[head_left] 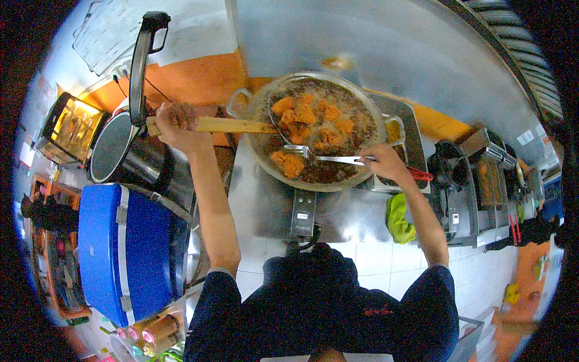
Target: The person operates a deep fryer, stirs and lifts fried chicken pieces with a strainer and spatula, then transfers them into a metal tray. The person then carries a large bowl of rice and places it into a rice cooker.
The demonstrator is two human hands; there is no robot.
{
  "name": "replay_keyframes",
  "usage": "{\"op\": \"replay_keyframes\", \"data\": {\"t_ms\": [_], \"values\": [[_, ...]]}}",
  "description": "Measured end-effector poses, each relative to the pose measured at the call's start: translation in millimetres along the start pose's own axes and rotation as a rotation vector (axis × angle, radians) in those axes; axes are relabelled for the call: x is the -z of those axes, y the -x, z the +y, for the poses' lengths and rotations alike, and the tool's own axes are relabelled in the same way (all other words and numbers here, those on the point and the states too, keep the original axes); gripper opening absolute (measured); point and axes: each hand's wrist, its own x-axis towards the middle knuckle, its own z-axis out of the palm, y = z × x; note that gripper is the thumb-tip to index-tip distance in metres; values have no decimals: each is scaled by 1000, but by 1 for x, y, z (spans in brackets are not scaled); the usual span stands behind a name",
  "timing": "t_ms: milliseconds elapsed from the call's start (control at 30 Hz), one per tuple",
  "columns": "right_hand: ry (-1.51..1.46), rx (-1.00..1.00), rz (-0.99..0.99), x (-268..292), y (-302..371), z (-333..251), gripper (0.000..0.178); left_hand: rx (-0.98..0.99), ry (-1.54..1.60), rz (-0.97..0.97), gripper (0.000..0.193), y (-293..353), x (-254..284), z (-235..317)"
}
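- Left hand (176, 125): fingers wrapped around wooden handle (235, 125) over wok's (258, 151) left rim.
- Right hand (386, 163): fingers pinching metal utensil (339, 160) near right rim.
- Breaded pieces (297, 114) fry in oil (325, 175) inside.

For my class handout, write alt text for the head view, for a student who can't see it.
At a wide pan of bubbly oil and browned pieces, a person's left hand grips a wooden handle and their right hand a metal fork-like utensil. A blue box stands at left.
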Motion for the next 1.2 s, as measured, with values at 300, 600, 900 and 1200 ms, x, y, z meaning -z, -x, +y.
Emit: {"op": "replay_keyframes", "data": {"t_ms": [300, 600, 900, 1200], "values": [[-90, -100, -41, -13, 23, 19, 26, -1, 18, -29, 28, 6, -3, -10], [40, -217, 23, -11, 53, 0, 26, -63, -242, 99, 33, 19, -27, -19], [-98, -223, 15, -20, 45, 16, 33, 3, -71, 90, 35, 25, -39, -16], [-130, -237, -1, -28, 66, 32, 36, 17, -61, 53, 35, 25, -31, -7]]}}
